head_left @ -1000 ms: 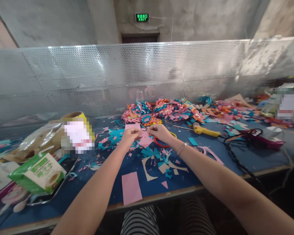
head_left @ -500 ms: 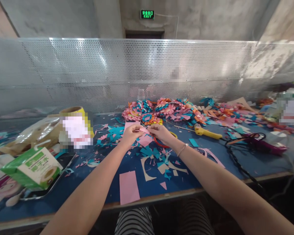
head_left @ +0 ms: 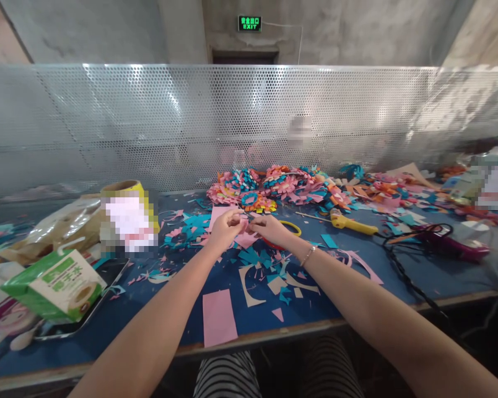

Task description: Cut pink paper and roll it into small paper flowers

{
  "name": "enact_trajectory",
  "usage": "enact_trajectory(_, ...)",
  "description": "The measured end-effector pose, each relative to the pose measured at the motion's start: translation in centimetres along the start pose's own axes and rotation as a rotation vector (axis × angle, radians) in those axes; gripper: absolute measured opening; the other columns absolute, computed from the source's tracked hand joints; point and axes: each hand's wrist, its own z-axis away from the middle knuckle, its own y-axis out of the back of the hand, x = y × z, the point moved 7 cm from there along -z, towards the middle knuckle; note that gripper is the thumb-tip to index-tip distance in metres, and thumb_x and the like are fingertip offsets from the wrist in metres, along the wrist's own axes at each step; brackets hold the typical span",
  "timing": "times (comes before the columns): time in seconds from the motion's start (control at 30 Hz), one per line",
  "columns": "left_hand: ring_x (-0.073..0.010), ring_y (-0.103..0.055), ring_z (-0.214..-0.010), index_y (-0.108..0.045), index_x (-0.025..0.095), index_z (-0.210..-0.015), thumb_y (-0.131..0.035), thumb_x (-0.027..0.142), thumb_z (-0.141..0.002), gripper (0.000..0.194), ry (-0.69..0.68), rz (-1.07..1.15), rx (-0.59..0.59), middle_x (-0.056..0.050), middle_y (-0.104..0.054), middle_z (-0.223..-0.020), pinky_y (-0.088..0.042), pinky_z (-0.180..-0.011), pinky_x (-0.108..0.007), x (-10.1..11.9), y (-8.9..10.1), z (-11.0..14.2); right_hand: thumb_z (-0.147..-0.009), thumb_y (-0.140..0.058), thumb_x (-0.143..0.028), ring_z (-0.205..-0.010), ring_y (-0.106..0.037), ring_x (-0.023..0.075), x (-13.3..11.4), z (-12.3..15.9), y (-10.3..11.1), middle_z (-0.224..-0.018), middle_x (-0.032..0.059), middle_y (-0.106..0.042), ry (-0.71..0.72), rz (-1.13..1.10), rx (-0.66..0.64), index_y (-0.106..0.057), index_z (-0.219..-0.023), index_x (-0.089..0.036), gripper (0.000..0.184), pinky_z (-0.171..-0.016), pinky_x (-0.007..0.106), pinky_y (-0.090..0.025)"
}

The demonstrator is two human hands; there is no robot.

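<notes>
My left hand (head_left: pixel 225 228) and my right hand (head_left: pixel 271 229) meet over the middle of the blue table (head_left: pixel 357 287). Both pinch a small pink paper piece (head_left: pixel 244 223) between their fingertips, held just above the tabletop. A larger pink paper sheet (head_left: pixel 246 239) lies under the hands. Red and yellow scissor handles (head_left: pixel 289 226) show behind my right hand. Blue and pink paper scraps (head_left: pixel 255 260) are scattered right below the hands.
A heap of finished paper flowers (head_left: pixel 274 188) lies behind the hands. A yellow glue gun (head_left: pixel 351 222) and black cable (head_left: pixel 402 265) lie to the right. A pink rectangle (head_left: pixel 218 317) lies near the front edge. A green carton (head_left: pixel 56 284), tape roll (head_left: pixel 122 190) and bags stand left. A perforated metal screen (head_left: pixel 191 121) closes the back.
My hands have drawn closer together and the pink piece between them looks smaller and more folded. The camera shifted slightly.
</notes>
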Motion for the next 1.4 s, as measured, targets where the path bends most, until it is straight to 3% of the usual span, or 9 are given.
enact_trajectory(0.2,-0.0118,-0.057,-0.06,-0.06,0.015,-0.084,-0.056,0.011,-0.061,0.023,0.01,-0.031,0.028,-0.001,-0.061,-0.066,-0.044,-0.056,-0.022,0.7,0.2,0.1,-0.071,-0.053,-0.043,-0.062,-0.053,0.0108,-1.7,0.6,-0.5,-0.068,0.0027,-0.059,0.067,-0.027,-0.038,-0.061,-0.073,-0.012,0.032,-0.057,0.022,-0.042)
enact_trajectory(0.33,-0.0125,-0.056,-0.062,-0.06,0.016,-0.076,-0.059,0.017,-0.062,0.015,-0.049,-0.13,0.13,-0.001,-0.061,-0.067,-0.043,-0.057,-0.023,1.0,1.0,0.1,-0.069,-0.055,-0.046,-0.061,-0.053,0.011,-2.7,0.9,-0.5,-0.067,0.0019,-0.059,0.091,0.058,0.025,-0.06,-0.073,-0.013,0.034,-0.056,0.022,-0.041)
enact_trajectory(0.47,-0.013,-0.056,-0.063,-0.061,0.016,-0.078,-0.063,0.023,-0.06,0.019,-0.088,-0.186,0.205,-0.001,-0.059,-0.066,-0.044,-0.061,-0.025,0.9,1.8,0.0,-0.069,-0.056,-0.042,-0.061,-0.053,0.0111,-2.5,0.9,-0.4,-0.069,0.0014,-0.059,0.095,0.123,0.108,-0.06,-0.074,-0.014,0.028,-0.056,0.022,-0.04)
enact_trajectory(0.57,-0.0131,-0.056,-0.064,-0.06,0.016,-0.078,-0.065,0.025,-0.059,0.022,-0.073,-0.117,0.192,-0.001,-0.06,-0.067,-0.045,-0.061,-0.025,0.5,1.8,-0.2,-0.069,-0.053,-0.028,-0.058,-0.053,0.0106,-1.6,0.5,-0.1,-0.063,0.0005,-0.059,0.089,0.114,0.156,-0.056,-0.065,-0.015,0.013,-0.055,0.021,-0.041)
enact_trajectory(0.67,-0.0135,-0.057,-0.066,-0.061,0.016,-0.077,-0.067,0.023,-0.055,0.024,-0.029,-0.011,0.17,-0.002,-0.061,-0.069,-0.046,-0.062,-0.026,-0.2,1.5,-0.4,-0.066,-0.05,-0.019,-0.053,-0.054,0.0105,-0.6,0.0,0.4,-0.056,-0.0007,-0.057,0.05,0.025,0.183,-0.05,-0.057,-0.016,0.009,-0.053,0.022,-0.042)
enact_trajectory(0.8,-0.013,-0.058,-0.062,-0.061,0.014,-0.071,-0.069,0.021,-0.05,0.024,0.114,0.187,0.111,-0.001,-0.062,-0.066,-0.049,-0.062,-0.028,-1.5,0.8,-0.5,-0.063,-0.052,-0.02,-0.052,-0.054,0.0102,-0.4,-0.2,0.6,-0.052,-0.0022,-0.054,0.004,-0.148,0.175,-0.049,-0.057,-0.016,0.008,-0.053,0.022,-0.044)
enact_trajectory(1.03,-0.0102,-0.056,-0.053,-0.06,0.014,-0.06,-0.066,0.012,-0.045,0.016,0.316,0.444,0.142,0.002,-0.057,-0.053,-0.051,-0.059,-0.027,-2.2,0.7,0.1,-0.054,-0.061,-0.023,-0.048,-0.05,0.0072,-0.5,0.0,0.8,-0.052,-0.0042,-0.053,-0.074,-0.448,0.219,-0.056,-0.063,-0.015,0.012,-0.054,0.023,-0.043)
enact_trajectory(1.2,-0.0114,-0.059,-0.058,-0.06,0.013,-0.056,-0.062,0.012,-0.049,0.007,0.267,0.442,0.125,-0.002,-0.063,-0.065,-0.052,-0.062,-0.028,-1.7,0.9,0.0,-0.051,-0.061,-0.02,-0.056,-0.054,0.0087,0.1,0.0,0.7,-0.06,-0.0004,-0.059,-0.099,-0.614,0.205,-0.062,-0.062,-0.015,0.012,-0.062,0.025,-0.046)
enact_trajectory(1.4,-0.0111,-0.057,-0.057,-0.059,0.012,-0.052,-0.056,0.013,-0.052,0.003,0.211,0.365,0.162,-0.002,-0.061,-0.063,-0.051,-0.062,-0.029,-0.6,1.3,0.1,-0.056,-0.052,-0.019,-0.061,-0.055,0.0102,-0.1,-0.3,1.1,-0.066,0.0018,-0.062,-0.031,-0.48,0.185,-0.066,-0.065,-0.015,0.017,-0.065,0.025,-0.045)
